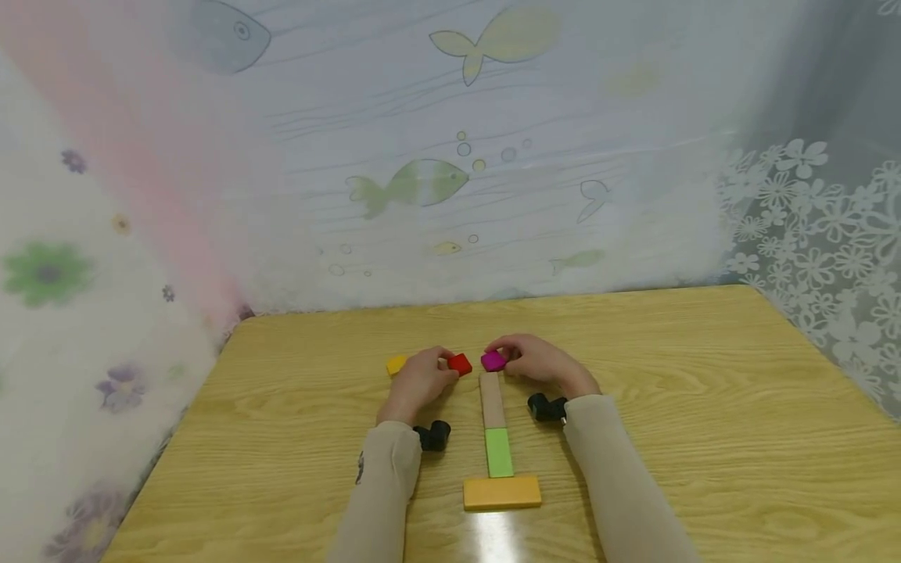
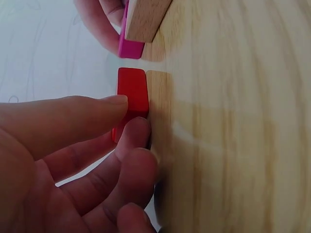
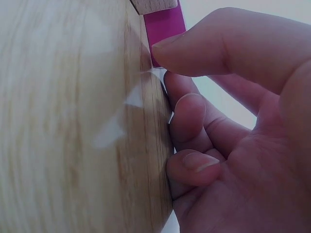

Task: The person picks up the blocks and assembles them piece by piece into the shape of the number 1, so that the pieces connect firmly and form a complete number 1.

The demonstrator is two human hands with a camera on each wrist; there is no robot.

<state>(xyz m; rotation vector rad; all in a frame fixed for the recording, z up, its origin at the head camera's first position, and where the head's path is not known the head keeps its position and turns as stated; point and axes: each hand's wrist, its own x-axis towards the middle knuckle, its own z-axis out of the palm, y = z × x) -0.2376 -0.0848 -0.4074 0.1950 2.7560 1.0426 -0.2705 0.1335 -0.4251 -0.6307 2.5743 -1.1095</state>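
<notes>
My left hand (image 1: 425, 379) pinches a red block (image 1: 460, 364) between thumb and fingers; in the left wrist view the red block (image 2: 132, 90) stands on the tabletop. Opposite it, my right hand (image 1: 543, 364) pinches a magenta block (image 1: 493, 360) at the far end of a plain wooden block (image 1: 492, 400). A gap separates the red block from the magenta one. Toward me, a light green block (image 1: 499, 452) continues in line from the wooden block. An orange block (image 1: 502, 493) lies crosswise at the near end. Part of the magenta block (image 3: 165, 29) is hidden by the right thumb.
A yellow block (image 1: 396, 364) lies just left of the left hand, partly covered by it. Dark wrist-worn devices (image 1: 433, 436) sit by both sleeves. The wooden table (image 1: 281, 438) meets a patterned curtain (image 1: 394, 258) at its far edge.
</notes>
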